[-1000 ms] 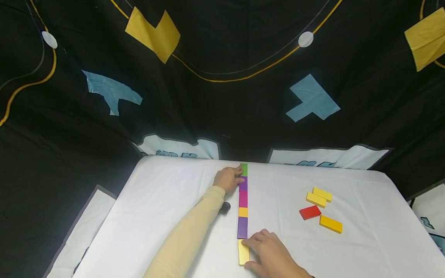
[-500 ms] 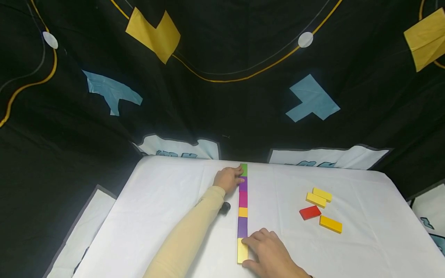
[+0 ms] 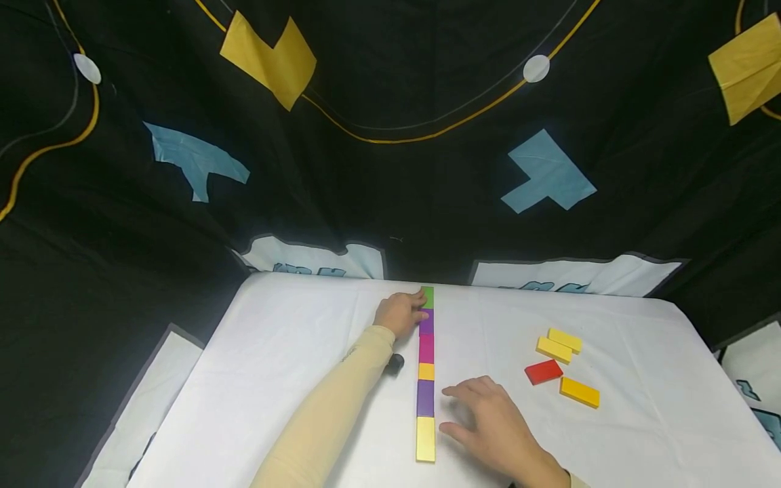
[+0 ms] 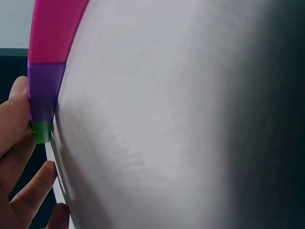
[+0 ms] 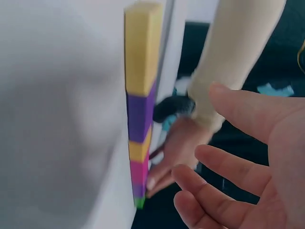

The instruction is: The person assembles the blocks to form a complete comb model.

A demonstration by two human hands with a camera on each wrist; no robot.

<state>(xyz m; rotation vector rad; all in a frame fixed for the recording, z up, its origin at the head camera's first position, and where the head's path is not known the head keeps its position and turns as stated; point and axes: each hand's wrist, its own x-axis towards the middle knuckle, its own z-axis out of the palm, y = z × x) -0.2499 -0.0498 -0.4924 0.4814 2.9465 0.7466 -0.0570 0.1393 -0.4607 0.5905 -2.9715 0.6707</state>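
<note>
A straight row of flat coloured blocks runs away from me on the white table. Its near end is a pale yellow block, followed by a purple block, a small orange block, a magenta block, another purple block and a green block. At the far end my left hand rests its extended fingers against the green and far purple blocks. My right hand, fingers spread and loosely bent, hovers right of the near end, holding nothing.
Right of the row lie two yellow blocks, a red block and an orange-yellow block. A small black object shows beside my left wrist. Dark cloth hangs behind the table's far edge.
My right hand first slid the pale yellow block forward against the near purple block, then let go and moved to the right. My left hand has stayed at the far end.
</note>
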